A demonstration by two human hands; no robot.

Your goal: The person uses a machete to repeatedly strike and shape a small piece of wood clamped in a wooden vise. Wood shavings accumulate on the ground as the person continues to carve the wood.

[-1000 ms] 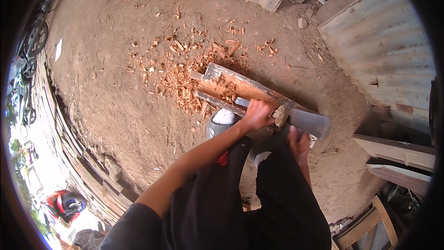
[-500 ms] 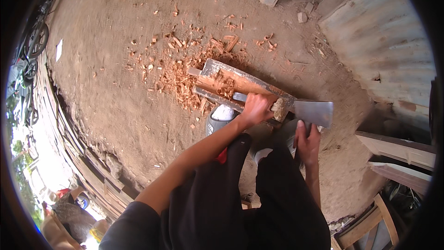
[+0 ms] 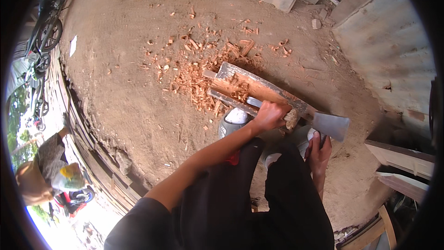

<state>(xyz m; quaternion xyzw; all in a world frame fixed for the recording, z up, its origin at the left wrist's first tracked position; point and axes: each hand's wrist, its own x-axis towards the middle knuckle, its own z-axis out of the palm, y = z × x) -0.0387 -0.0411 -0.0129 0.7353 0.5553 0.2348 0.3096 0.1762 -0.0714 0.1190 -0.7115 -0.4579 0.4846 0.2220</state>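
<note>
My left hand (image 3: 272, 115) is closed around a chisel, whose metal blade (image 3: 253, 102) points into a hollowed wooden block (image 3: 270, 93). The handle's frayed, battered end (image 3: 291, 118) sticks out on the thumb side of the fist. My right hand (image 3: 319, 152) grips a cleaver-like tool with a broad, flat grey blade (image 3: 331, 126), held low at the block's right end. Its handle is mostly hidden by the fingers. Reddish-brown chips (image 3: 239, 90) lie inside the hollow. My shoe (image 3: 230, 127) rests against the block's near side.
Wood shavings (image 3: 203, 88) litter the dirt ground beyond the block. Corrugated metal sheets (image 3: 388, 51) stand at the right and far side. Wooden boards (image 3: 397, 157) lie at right. Stacked planks (image 3: 92, 148) line the left, with motorcycles (image 3: 48, 34) and a person (image 3: 41, 176) beyond.
The whole view has shifted, so block and hands appear farther right. Both hands keep their tools in much the same place by the block. The person at left shows higher in the picture.
</note>
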